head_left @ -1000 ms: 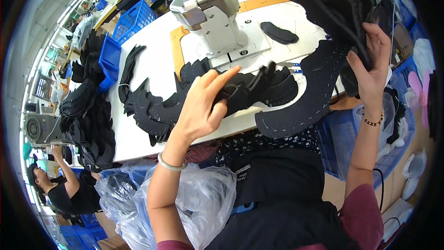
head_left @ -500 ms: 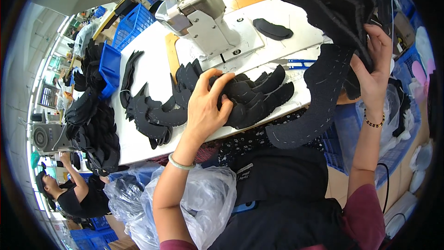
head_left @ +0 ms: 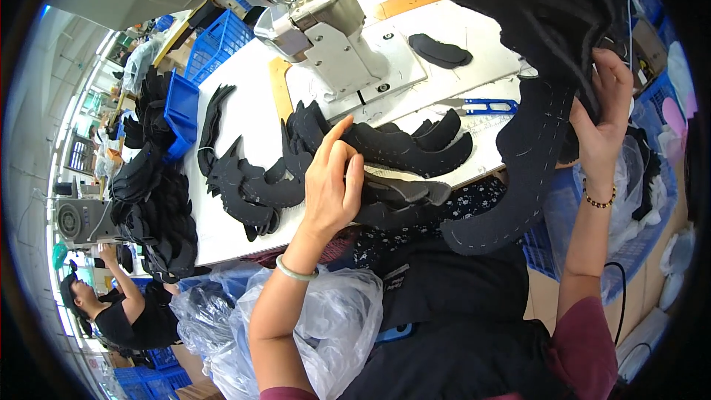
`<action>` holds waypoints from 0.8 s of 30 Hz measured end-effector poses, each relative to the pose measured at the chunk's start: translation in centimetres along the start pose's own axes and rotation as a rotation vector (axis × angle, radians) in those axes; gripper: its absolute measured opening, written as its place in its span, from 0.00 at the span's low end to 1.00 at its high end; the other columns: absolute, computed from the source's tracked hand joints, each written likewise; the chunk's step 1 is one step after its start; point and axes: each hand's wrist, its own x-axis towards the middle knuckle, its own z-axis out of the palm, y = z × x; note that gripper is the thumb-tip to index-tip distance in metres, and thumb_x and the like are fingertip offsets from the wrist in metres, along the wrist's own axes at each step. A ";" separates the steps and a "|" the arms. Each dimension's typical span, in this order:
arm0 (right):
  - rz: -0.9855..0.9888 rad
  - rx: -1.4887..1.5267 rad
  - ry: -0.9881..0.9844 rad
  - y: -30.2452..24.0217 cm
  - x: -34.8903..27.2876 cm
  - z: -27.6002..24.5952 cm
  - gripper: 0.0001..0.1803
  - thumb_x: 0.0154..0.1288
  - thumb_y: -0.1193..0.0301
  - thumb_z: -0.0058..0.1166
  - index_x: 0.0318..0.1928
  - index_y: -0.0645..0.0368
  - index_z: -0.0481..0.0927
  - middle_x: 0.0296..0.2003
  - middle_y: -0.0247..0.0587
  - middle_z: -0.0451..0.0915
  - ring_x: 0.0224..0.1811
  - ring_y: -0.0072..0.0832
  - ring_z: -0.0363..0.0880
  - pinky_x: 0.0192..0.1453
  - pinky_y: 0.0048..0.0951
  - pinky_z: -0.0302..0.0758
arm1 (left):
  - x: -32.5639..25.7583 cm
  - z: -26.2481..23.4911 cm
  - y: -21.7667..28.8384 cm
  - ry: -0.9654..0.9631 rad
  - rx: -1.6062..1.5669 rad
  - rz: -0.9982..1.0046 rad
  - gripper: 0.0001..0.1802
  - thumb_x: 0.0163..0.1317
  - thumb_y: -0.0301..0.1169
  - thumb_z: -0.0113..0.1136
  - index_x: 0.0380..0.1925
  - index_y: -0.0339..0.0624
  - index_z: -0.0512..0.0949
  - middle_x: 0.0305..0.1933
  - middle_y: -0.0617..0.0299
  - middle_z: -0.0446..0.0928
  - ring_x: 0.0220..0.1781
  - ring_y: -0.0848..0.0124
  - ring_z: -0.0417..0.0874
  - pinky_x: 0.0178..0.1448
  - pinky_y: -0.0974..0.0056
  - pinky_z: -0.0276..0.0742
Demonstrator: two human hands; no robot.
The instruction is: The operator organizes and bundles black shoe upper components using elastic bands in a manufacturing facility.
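Note:
My left hand [head_left: 333, 185] is closed on a curved black fabric piece [head_left: 404, 204] at the table's front edge, its index finger reaching over the pile behind. That pile of curved black padded pieces [head_left: 415, 150], with pale stitch marks, lies just beyond the hand. My right hand [head_left: 603, 115] grips a large bundle of black fabric pieces [head_left: 548, 22] at the right. From it a long stitched black piece [head_left: 529, 155] hangs down over the table edge towards my lap. The bundle hides part of the right fingers.
A sewing machine head [head_left: 337, 44] stands behind the pile on the white table [head_left: 229, 115]. Blue thread snips [head_left: 485, 107] and a small black oval piece [head_left: 441, 51] lie near it. More black pieces [head_left: 255, 185] spread leftward. Left stands a blue bin [head_left: 180, 115]; a co-worker [head_left: 115, 304] sits beyond.
My left hand has drawn a black piece off the pile towards me, over the front edge. The hanging piece at my right has swung slightly right and down.

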 end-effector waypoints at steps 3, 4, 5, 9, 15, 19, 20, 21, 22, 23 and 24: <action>-0.011 -0.014 -0.018 0.4 -0.2 0.4 0.30 0.51 0.85 0.53 0.58 0.64 0.63 0.56 0.44 0.66 0.62 0.33 0.65 0.68 0.32 0.60 | 0.1 0.1 0.7 0.028 0.032 -0.125 0.06 0.54 0.23 0.53 0.27 0.35 0.66 0.49 0.46 0.76 0.31 0.69 0.72 0.35 0.68 0.68; -0.036 -0.063 -0.032 0.3 -0.2 0.1 0.30 0.51 0.85 0.53 0.58 0.64 0.63 0.56 0.44 0.66 0.63 0.33 0.65 0.68 0.32 0.60 | 0.3 0.0 1.2 0.001 -0.011 -0.215 0.05 0.53 0.22 0.53 0.29 0.36 0.67 0.49 0.47 0.76 0.31 0.69 0.73 0.34 0.69 0.68; -0.037 -0.068 -0.030 0.3 -0.3 -0.1 0.30 0.51 0.85 0.53 0.58 0.64 0.63 0.56 0.44 0.66 0.63 0.33 0.65 0.68 0.32 0.60 | 0.5 -0.1 1.5 -0.026 -0.054 -0.307 0.06 0.52 0.20 0.53 0.31 0.36 0.67 0.48 0.47 0.76 0.32 0.70 0.74 0.33 0.69 0.68; 0.010 0.014 0.009 0.5 -0.4 -0.5 0.30 0.51 0.85 0.52 0.58 0.64 0.62 0.56 0.44 0.66 0.63 0.33 0.65 0.68 0.32 0.60 | 0.7 -0.1 2.1 -0.024 -0.094 -0.412 0.12 0.50 0.19 0.50 0.38 0.36 0.70 0.47 0.47 0.76 0.36 0.65 0.77 0.40 0.66 0.71; 0.038 0.005 -0.007 0.4 -0.7 -0.4 0.30 0.51 0.85 0.51 0.58 0.64 0.62 0.55 0.44 0.66 0.63 0.33 0.65 0.67 0.32 0.60 | 1.2 -0.2 1.8 -0.048 0.020 -0.116 0.24 0.45 0.21 0.45 0.47 0.36 0.71 0.51 0.50 0.75 0.48 0.55 0.78 0.57 0.62 0.69; 0.013 -0.048 -0.023 0.4 -0.7 -0.5 0.31 0.51 0.85 0.51 0.58 0.64 0.62 0.55 0.44 0.66 0.63 0.33 0.64 0.68 0.32 0.59 | 1.0 -0.1 0.8 -0.100 0.037 -0.118 0.20 0.49 0.24 0.48 0.45 0.39 0.70 0.51 0.54 0.75 0.47 0.54 0.78 0.51 0.59 0.74; 0.012 -0.051 -0.023 0.3 -0.7 -0.6 0.31 0.51 0.85 0.51 0.58 0.64 0.62 0.55 0.44 0.66 0.63 0.33 0.64 0.68 0.32 0.59 | 0.9 -0.1 0.8 -0.095 0.006 -0.129 0.19 0.48 0.24 0.48 0.44 0.39 0.71 0.50 0.54 0.75 0.46 0.53 0.78 0.50 0.59 0.74; 0.024 -0.044 -0.019 0.3 -0.8 -0.6 0.31 0.51 0.84 0.51 0.58 0.64 0.62 0.55 0.44 0.65 0.63 0.33 0.64 0.68 0.33 0.59 | 0.9 0.0 0.9 -0.094 0.003 -0.127 0.19 0.48 0.24 0.48 0.44 0.39 0.71 0.50 0.54 0.75 0.46 0.53 0.78 0.50 0.59 0.74; 0.038 -0.033 -0.018 0.3 -0.8 -0.5 0.31 0.51 0.84 0.51 0.58 0.64 0.62 0.55 0.44 0.65 0.63 0.33 0.64 0.68 0.33 0.59 | 0.7 0.0 1.2 -0.042 -0.005 -0.120 0.19 0.48 0.23 0.47 0.43 0.37 0.71 0.44 0.53 0.74 0.43 0.56 0.77 0.50 0.62 0.72; 0.039 -0.032 -0.020 0.5 -0.9 -0.4 0.31 0.51 0.84 0.51 0.58 0.64 0.62 0.55 0.44 0.65 0.63 0.33 0.64 0.68 0.33 0.59 | 0.6 -0.1 1.4 0.010 -0.013 -0.113 0.18 0.47 0.23 0.45 0.42 0.35 0.71 0.39 0.53 0.74 0.40 0.58 0.76 0.49 0.64 0.70; 0.042 -0.032 -0.018 0.6 -1.0 -0.3 0.31 0.51 0.84 0.51 0.58 0.64 0.62 0.55 0.44 0.65 0.63 0.34 0.64 0.68 0.33 0.58 | 0.4 -0.2 1.5 0.010 -0.012 -0.116 0.18 0.47 0.23 0.45 0.42 0.35 0.71 0.39 0.53 0.74 0.40 0.58 0.76 0.49 0.64 0.70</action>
